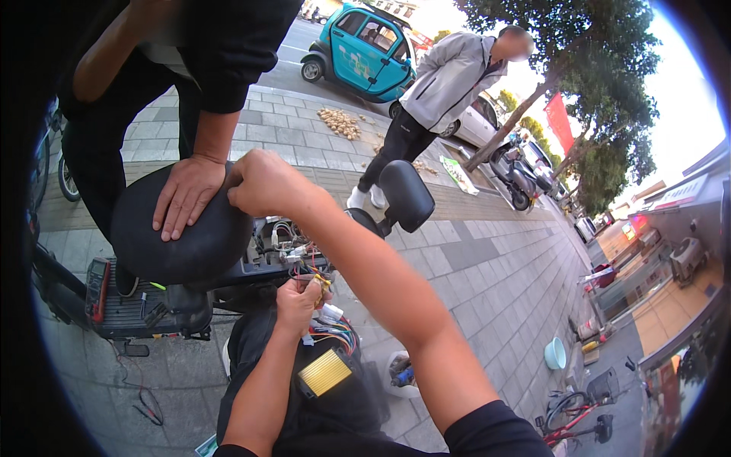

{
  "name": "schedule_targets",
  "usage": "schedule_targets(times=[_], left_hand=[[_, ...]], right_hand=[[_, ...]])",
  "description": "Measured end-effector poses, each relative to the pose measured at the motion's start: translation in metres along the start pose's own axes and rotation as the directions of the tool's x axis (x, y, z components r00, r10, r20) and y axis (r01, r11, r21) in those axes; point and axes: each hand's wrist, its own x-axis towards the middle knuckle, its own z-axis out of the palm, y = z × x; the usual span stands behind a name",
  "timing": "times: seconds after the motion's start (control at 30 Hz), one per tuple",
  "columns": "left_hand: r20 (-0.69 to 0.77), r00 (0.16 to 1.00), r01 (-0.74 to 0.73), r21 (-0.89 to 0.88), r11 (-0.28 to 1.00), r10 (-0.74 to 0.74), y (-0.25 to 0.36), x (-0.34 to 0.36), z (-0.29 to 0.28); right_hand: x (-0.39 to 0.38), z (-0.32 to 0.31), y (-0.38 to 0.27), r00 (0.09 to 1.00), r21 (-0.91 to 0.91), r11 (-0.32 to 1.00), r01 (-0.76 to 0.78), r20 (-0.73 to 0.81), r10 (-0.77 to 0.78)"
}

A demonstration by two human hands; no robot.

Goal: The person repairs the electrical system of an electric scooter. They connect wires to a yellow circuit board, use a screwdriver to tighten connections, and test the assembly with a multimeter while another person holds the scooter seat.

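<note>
My left hand (297, 305) is closed round a bunch of thin coloured wires (323, 288) beside the opened body of an electric scooter. My right hand (263, 183) is curled shut at the edge of the black scooter seat (145, 236); what its fingers hold, if anything, is hidden. Another person's hand (190, 194) lies flat on that seat. Loose wiring with white plugs (285, 238) fills the opening under the seat's right side. On my lap rests a yellow finned controller box (325, 373), its many-coloured wire harness (335, 331) running up toward my left hand.
A red multimeter (97, 289) sits on the scooter's footboard (133, 312), with test leads (148, 404) on the paving. The scooter's black mirror (407, 196) sticks up beyond my right forearm. A white bag (402, 373) lies beside my lap. A person in grey (449, 84) stands ahead.
</note>
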Motion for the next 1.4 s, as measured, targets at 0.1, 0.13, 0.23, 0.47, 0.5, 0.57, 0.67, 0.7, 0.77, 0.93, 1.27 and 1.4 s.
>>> schedule_targets(times=[0.1,0.13,0.23,0.47,0.5,0.57,0.67,0.7,0.77,0.93,1.27,1.4], left_hand=[[0.002,1.000,0.011,0.011,1.000,-0.011,-0.004,0.001,-0.001],[0.004,1.000,0.013,0.015,1.000,-0.013,-0.003,0.001,0.000],[0.028,0.999,0.016,0.024,1.000,-0.017,0.002,0.003,-0.002],[0.050,0.998,0.048,-0.047,0.998,-0.045,0.008,-0.002,0.003],[0.069,0.996,0.061,-0.075,0.995,-0.056,0.010,-0.001,0.006],[0.077,0.996,0.046,-0.071,0.996,-0.040,0.008,0.004,0.001],[0.054,0.998,0.040,-0.059,0.997,-0.037,0.002,0.000,-0.001],[0.056,0.998,0.038,-0.049,0.998,-0.035,0.001,0.000,-0.002],[0.046,0.999,0.031,-0.046,0.998,-0.029,-0.001,0.000,-0.003],[0.083,0.996,0.034,-0.086,0.996,-0.026,-0.001,0.003,-0.006],[0.134,0.990,0.059,-0.081,0.995,-0.048,-0.003,0.003,-0.005],[0.130,0.990,0.066,-0.039,0.997,-0.060,-0.003,0.002,-0.006]], right_hand=[[0.005,-0.007,-0.006,0.996,-0.131,0.991,0.016,0.091,-0.004],[0.003,-0.008,-0.009,0.997,-0.153,0.988,0.019,0.079,-0.007],[-0.015,-0.012,-0.014,0.998,-0.183,0.981,0.065,-0.005,-0.068],[-0.181,0.032,0.078,0.969,-0.143,0.987,0.074,-0.223,-0.105],[-0.200,0.039,0.094,0.965,-0.187,0.980,0.063,-0.239,-0.107],[-0.221,0.049,0.100,0.972,-0.184,0.983,0.015,-0.228,-0.057],[-0.233,0.062,0.113,0.966,-0.156,0.987,0.027,-0.251,-0.066],[-0.234,0.063,0.114,0.962,-0.147,0.989,0.034,-0.264,-0.072],[-0.234,0.069,0.117,0.958,-0.128,0.991,0.029,-0.278,-0.064],[-0.221,0.067,0.114,0.943,-0.129,0.989,0.072,-0.315,-0.110],[-0.222,0.055,0.121,0.980,-0.113,0.989,0.097,-0.163,-0.114],[-0.222,0.051,0.118,0.981,-0.183,0.973,0.140,-0.105,-0.161]])
